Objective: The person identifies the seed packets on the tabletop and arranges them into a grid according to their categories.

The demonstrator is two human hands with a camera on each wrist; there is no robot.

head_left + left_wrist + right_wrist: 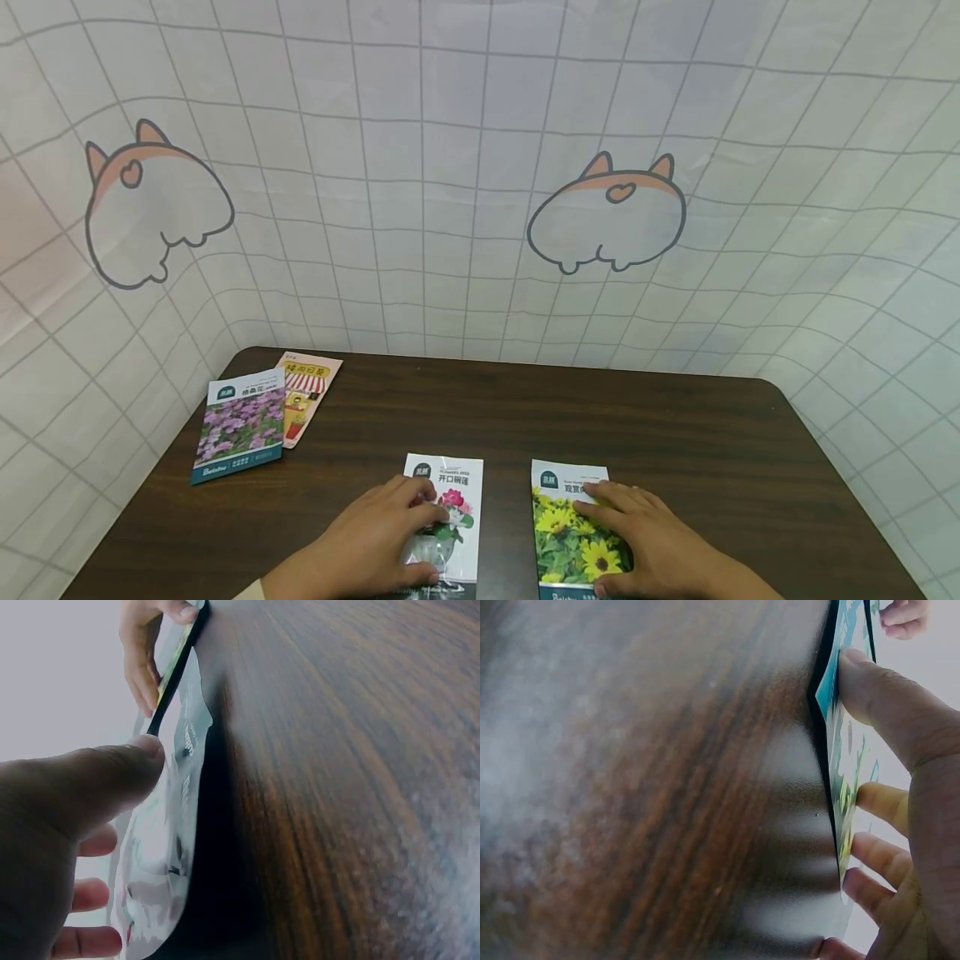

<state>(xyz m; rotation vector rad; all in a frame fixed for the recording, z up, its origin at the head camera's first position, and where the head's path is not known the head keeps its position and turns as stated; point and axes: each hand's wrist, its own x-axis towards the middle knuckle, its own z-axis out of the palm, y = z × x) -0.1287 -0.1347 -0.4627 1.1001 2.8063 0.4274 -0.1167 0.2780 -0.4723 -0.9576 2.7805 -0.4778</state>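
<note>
In the head view my left hand (375, 533) rests on a white seed packet (461, 550) printed with a pink flower and a bowl. Its fingers are spread loosely over the packet's left side. To the right, my right hand (656, 533) touches a seed packet with yellow flowers (558, 537), fingers on its right part. Both packets lie flat on the dark table, a gap between them. The left wrist view has the thumb (112, 769) on the edge of the shiny packet. From the right wrist, the fingertips (866, 889) meet the packet's face, thumb near its teal end.
At the table's far left, a seed packet with purple flowers (240, 425) overlaps a pink and yellow packet (307, 392). A white grid-patterned cloth (450, 167) with cartoon animals stands behind and around the dark wooden tabletop (600, 417).
</note>
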